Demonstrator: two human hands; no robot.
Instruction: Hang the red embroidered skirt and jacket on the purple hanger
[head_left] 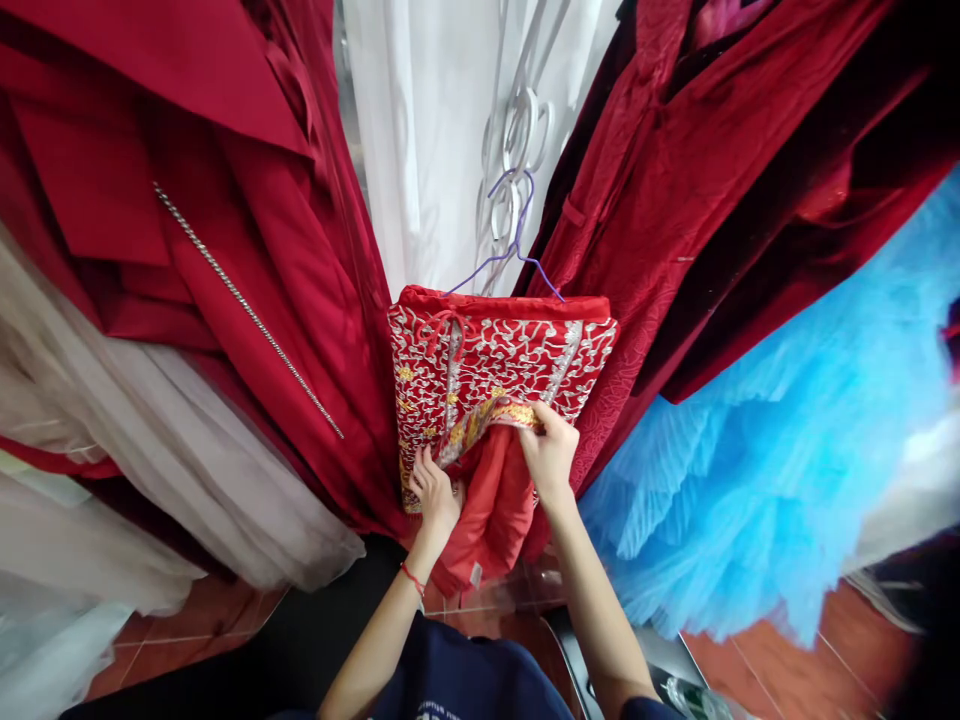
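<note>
A red garment with silver and gold embroidery [495, 355] hangs folded over a purple wire hanger [510, 245] between racks of clothes. My left hand [433, 492] pinches the lower left edge of the embroidered cloth, a red string round its wrist. My right hand [550, 452] grips the gold-trimmed hem at the lower right, fingers curled over it. Plain red lining [487, 520] droops between my two hands.
Dark red gowns hang at the left [247, 250] and right [720, 180]. White fabric [427, 130] hangs behind the hanger. A blue tulle dress [772, 450] fills the right, pale tulle [150, 460] the left. The floor has reddish tiles [787, 670].
</note>
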